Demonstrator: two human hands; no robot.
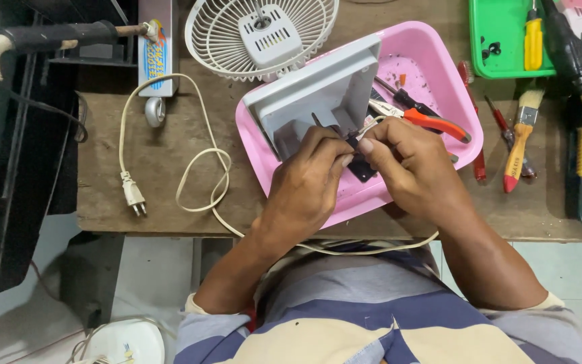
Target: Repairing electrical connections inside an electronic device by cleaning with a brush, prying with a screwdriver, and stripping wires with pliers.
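Left hand (308, 176) and right hand (409, 165) close together, fingertips of both pinched on a small dark part (357, 154) – held over the pink tray (439, 61). Just behind it, the grey fan base (325, 91), tilted in the tray; white fan grille (227, 30) beyond. Orange-handled pliers (432, 121) lie in the tray beside the right hand. White power cord (190, 168) loops across the wooden table (163, 135) – plug at left.

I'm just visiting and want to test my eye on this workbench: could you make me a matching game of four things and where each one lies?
Things:
1. pliers
2. paintbrush
3. plug
4. yellow screwdriver

Places:
A. in the green tray
B. on the bare wooden table, left of the hands
C. in the pink tray
D. on the table, between the two trays

Pairs: 1-C, 2-D, 3-B, 4-A
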